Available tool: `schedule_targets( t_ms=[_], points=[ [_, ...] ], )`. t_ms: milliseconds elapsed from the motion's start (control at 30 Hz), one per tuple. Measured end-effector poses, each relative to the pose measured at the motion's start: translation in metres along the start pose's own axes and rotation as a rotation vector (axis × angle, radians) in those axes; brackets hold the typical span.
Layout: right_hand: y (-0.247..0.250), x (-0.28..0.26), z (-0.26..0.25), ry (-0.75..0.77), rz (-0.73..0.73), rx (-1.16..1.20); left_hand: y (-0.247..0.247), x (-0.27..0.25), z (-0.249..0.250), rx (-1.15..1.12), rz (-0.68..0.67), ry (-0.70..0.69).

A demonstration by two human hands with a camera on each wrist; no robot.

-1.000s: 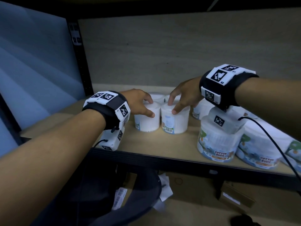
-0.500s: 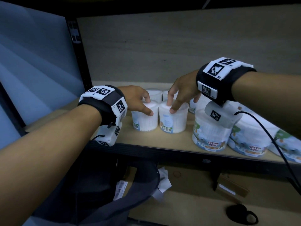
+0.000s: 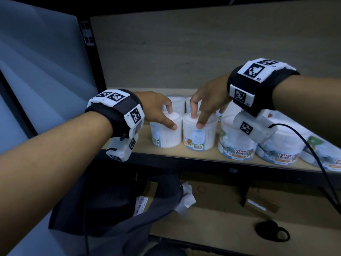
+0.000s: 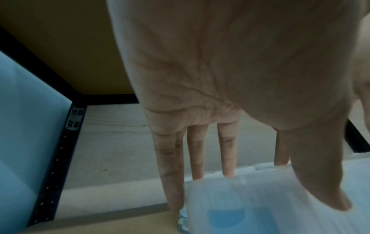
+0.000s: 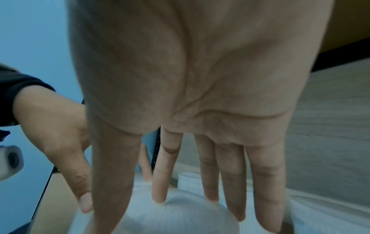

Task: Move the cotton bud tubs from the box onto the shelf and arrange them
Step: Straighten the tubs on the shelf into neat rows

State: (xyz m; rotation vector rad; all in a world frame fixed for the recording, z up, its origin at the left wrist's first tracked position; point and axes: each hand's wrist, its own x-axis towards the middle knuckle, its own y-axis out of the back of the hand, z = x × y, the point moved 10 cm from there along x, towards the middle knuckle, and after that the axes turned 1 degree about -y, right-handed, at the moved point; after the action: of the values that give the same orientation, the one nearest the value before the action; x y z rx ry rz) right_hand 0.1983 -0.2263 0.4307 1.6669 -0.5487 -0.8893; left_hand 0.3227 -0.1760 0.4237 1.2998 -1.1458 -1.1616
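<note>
Two small white cotton bud tubs stand side by side near the front left of the wooden shelf [image 3: 184, 156]. My left hand [image 3: 170, 118] grips the left tub [image 3: 166, 137] from above, thumb on its front and fingers over the lid. My right hand [image 3: 197, 120] grips the right tub [image 3: 199, 139] the same way. In the left wrist view my left hand [image 4: 280, 190] reaches down around the left tub [image 4: 260, 213]. The right wrist view shows my right hand [image 5: 160, 212] spread over the right tub's lid [image 5: 180, 218].
More small tubs [image 3: 177, 103] stand behind these two. Larger tubs labelled COTTON BUDS [image 3: 238, 143] [image 3: 282, 150] line the shelf's right side. A black upright post [image 3: 92, 61] bounds the left end. Below are a dark bag [image 3: 120, 209] and a cardboard box [image 3: 262, 202].
Both hands have stayed on the two small tubs. My head view has shifted a little, so more of the lower shelf shows.
</note>
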Motion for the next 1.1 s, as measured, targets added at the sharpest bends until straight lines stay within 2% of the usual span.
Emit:
schedule_targets(
  t_ms=[367, 567, 900, 1033, 1100],
  points=[
    [-0.005, -0.008, -0.005, -0.116, 0.03, -0.117, -0.004, -0.001, 0.005, 0.038, -0.158, -0.023],
    [-0.002, -0.009, -0.011, -0.119, 0.137, -0.177, -0.005, 0.003, 0.003, 0.033, -0.142, -0.031],
    [-0.003, -0.014, -0.005, -0.091, 0.1, -0.072, 0.0, 0.004, 0.007, -0.028, -0.059, -0.012],
    [-0.003, -0.018, -0.002, -0.086, 0.078, -0.065, -0.001, 0.008, 0.004, -0.008, -0.065, 0.038],
    [-0.003, -0.018, -0.003, -0.074, 0.08, -0.066, -0.004, 0.009, -0.001, -0.009, -0.113, 0.073]
  ],
)
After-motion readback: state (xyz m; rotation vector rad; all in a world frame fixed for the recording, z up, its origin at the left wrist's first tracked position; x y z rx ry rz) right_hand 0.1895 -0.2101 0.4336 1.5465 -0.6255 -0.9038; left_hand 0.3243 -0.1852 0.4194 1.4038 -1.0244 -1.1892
